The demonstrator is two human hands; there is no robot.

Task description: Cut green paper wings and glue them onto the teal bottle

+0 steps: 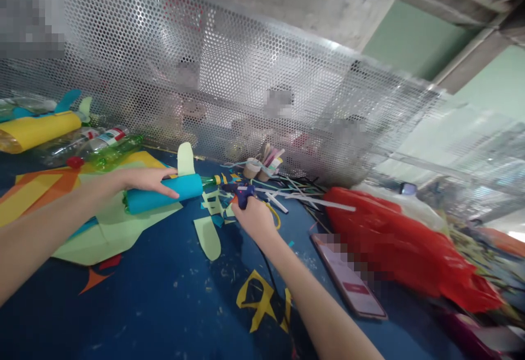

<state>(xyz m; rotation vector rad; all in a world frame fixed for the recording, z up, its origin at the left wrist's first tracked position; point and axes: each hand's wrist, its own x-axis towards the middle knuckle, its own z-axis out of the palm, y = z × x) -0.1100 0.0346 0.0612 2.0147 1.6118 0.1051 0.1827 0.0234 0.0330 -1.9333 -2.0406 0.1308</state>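
Near the middle of the view lies a green plastic bottle wrapped in blue paper [186, 189], its neck pointing right. My left hand [151, 179] is closed over its left part, thumb on the near side. A pale green rounded paper strip [186, 157] sticks up from behind the wrapped bottle. My right hand [258, 219] grips a dark blue glue gun [243, 191], whose nozzle points left near the bottle's neck. Another pale green rounded paper piece [208, 239] lies flat below the bottle, beside small paper scraps [215, 202].
Coloured paper sheets [118, 234] and plastic bottles [109, 138] lie at left, with a yellow-wrapped bottle [45, 130]. A phone [348, 278] and a red plastic bag [394, 239] are at right. White sticks [320, 201] and cups [252, 168] stand before a perforated metal screen [246, 59].
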